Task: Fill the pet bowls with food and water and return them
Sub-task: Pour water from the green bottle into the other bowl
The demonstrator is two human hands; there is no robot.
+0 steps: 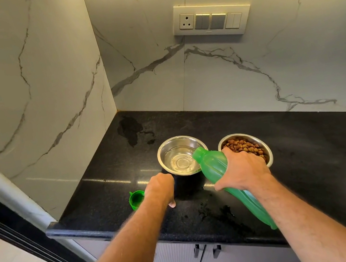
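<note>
Centre frame, I see the round steel water bowl [182, 155] holding clear water, the ribbed green plastic bottle [223, 175] tipped over its rim. My right hand [242, 170] wraps that bottle; my left hand [160, 188] curls at the bowl's near side, its grip hidden. Right of it sits the kibble bowl [245, 149] on speckled black granite counter [310, 153]; green cap [137, 199] lower left.

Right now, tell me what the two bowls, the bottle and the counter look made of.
Water bowl and food bowl: likely stainless steel, shiny and mirror-like. Bottle: translucent green plastic, light passing through. Counter: polished black speckled stone, probably granite, with sharp reflections.
</note>
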